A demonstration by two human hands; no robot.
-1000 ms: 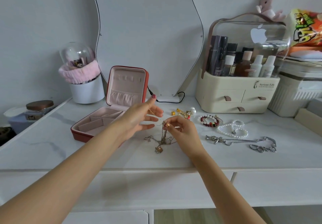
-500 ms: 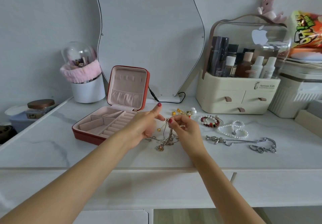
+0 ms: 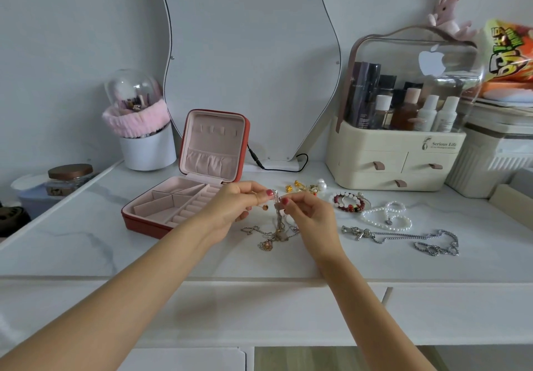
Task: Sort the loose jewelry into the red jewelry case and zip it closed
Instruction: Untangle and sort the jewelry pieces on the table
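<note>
Both hands lift a tangle of chains beside the open case.

The left hand [image 3: 233, 206] and right hand [image 3: 310, 215] pinch the top of the chains [image 3: 278, 228] between thumb and fingertips; the lower loops and a gold pendant trail on the table [image 3: 86, 243]. The red case [image 3: 184, 194], pink-lined, sits open just left of the left hand.

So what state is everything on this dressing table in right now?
red jewelry case: lid up, compartments empty
tangled chains: top pinched, rest hanging to the table
left hand: pinching the chains
right hand: pinching the chains
pearl strand: lying loose
silver chain: lying loose
organizer drawers: shut
</note>
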